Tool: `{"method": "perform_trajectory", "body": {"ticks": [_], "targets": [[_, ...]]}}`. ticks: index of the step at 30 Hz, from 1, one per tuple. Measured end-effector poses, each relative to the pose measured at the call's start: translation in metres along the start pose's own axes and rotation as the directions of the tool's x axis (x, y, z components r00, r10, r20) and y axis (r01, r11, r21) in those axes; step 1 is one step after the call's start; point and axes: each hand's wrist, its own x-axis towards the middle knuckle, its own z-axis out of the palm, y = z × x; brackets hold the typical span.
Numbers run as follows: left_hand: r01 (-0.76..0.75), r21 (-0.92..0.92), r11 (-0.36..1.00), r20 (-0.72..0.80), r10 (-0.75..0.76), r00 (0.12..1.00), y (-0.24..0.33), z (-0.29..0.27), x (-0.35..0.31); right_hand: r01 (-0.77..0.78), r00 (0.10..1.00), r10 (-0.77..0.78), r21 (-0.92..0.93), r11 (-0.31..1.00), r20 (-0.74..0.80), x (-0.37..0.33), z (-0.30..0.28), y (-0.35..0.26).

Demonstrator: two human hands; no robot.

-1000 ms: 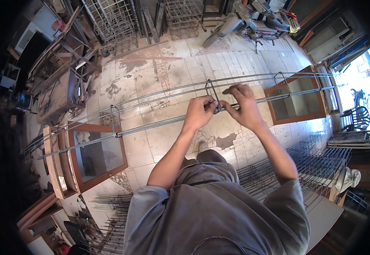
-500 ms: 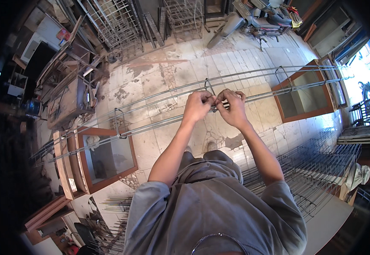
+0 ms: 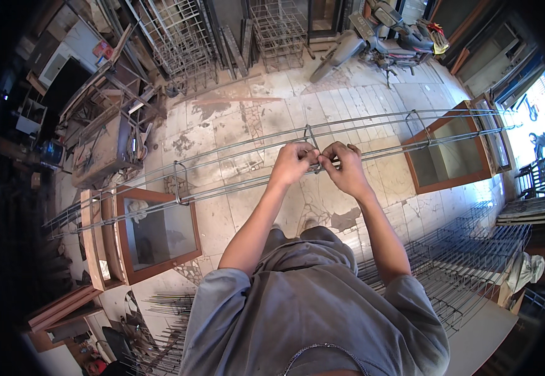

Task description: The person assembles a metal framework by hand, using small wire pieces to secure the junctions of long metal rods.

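Note:
A long, narrow cage of steel reinforcing bars (image 3: 235, 187) stretches across in front of me, with rectangular steel stirrups (image 3: 178, 182) spaced along it. At the middle stirrup (image 3: 310, 135), my left hand (image 3: 292, 165) and my right hand (image 3: 346, 170) meet over the nearer bars. Thumb and fingers of my left hand are pinched together there. My right hand is closed in a similar pinch just beside it, fingers curled. Whatever the fingertips hold is too small and too covered to make out.
Two brown-framed glass cabinets (image 3: 164, 266) (image 3: 454, 183) lie under the cage's ends. A motorcycle (image 3: 341, 55) stands at the far right. Stacked steel mesh cages (image 3: 460, 250) lie near right; others (image 3: 278, 31) lean at the back. A cluttered workbench (image 3: 106, 150) is at left.
Both hands remain at the middle stirrup, fingers shifting slightly; my right hand has turned a little and its fingers are more curled. The whole view has moved slightly downward in the picture.

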Motion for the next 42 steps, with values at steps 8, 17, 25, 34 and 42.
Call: {"method": "perform_trajectory", "body": {"ticks": [8, 17, 25, 34, 42], "targets": [[0.002, -0.027, 1.0, 0.047, 0.0, 0.999, -0.006, -0.004, 0.008, 0.097, 0.991, -0.098, -0.018, 0.995, -0.093, -0.004, 0.002, -0.008], [-0.012, 0.073, 0.997, 0.035, 0.01, 0.999, -0.007, -0.002, 0.006, 0.197, 0.96, -0.207, -0.072, 0.978, -0.189, -0.012, 0.008, 0.002], [0.07, 0.018, 0.997, 0.047, -0.07, 0.996, 0.002, -0.01, 0.008, 0.278, 0.882, -0.344, -0.234, 0.932, -0.321, -0.025, 0.031, 0.005], [-0.427, 0.54, 0.726, 0.334, 0.281, 0.9, 0.054, -0.013, 0.022, 0.234, 0.828, -0.455, -0.536, 0.811, -0.328, -0.034, 0.048, -0.009], [-0.691, 0.415, 0.592, 0.714, 0.259, 0.651, 0.069, -0.013, 0.053, 0.012, 0.848, -0.333, -0.613, 0.79, -0.413, -0.036, 0.075, -0.023]]}}
